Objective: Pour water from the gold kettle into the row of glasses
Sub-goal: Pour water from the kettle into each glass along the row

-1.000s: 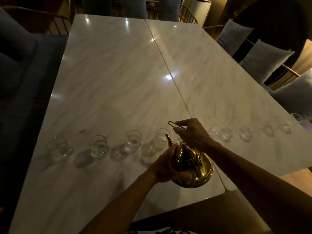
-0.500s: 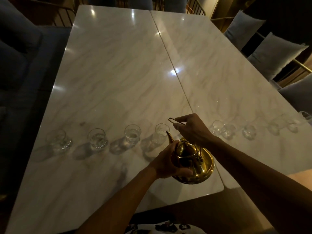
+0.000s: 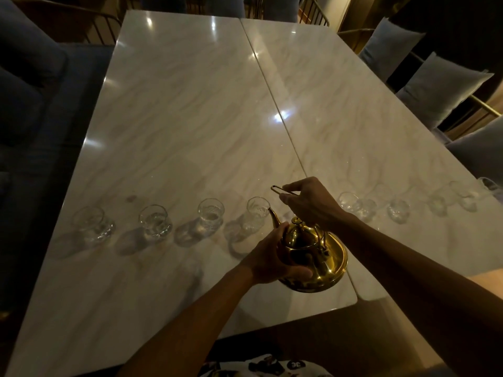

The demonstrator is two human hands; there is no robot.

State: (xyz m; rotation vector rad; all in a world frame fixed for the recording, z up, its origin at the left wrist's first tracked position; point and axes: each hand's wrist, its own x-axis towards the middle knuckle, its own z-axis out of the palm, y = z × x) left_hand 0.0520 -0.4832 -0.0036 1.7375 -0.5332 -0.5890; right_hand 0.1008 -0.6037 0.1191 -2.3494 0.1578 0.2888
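Note:
A gold kettle (image 3: 313, 257) hangs tilted above the near edge of the marble table (image 3: 190, 118), its spout tip at the rim of a clear glass (image 3: 257, 213). My left hand (image 3: 272, 257) cups the kettle's body from the left. My right hand (image 3: 310, 205) grips the kettle's thin wire handle from above. Three more glasses stand in a row to the left: one (image 3: 211, 217), another (image 3: 155, 223) and the farthest (image 3: 92, 224). Right of my hands the row goes on with several glasses, the nearest (image 3: 349, 204). I cannot see a stream of water.
The table is two slabs joined by a seam (image 3: 275, 104) running away from me. Dark upholstered seats (image 3: 30, 85) line the left side. Chairs with grey cushions (image 3: 441, 88) stand along the right. The near table edge (image 3: 272, 322) lies just below the kettle.
My head has tipped slightly, shifting the view. The kettle and both hands stay over the same glass, with the spout now right at its rim.

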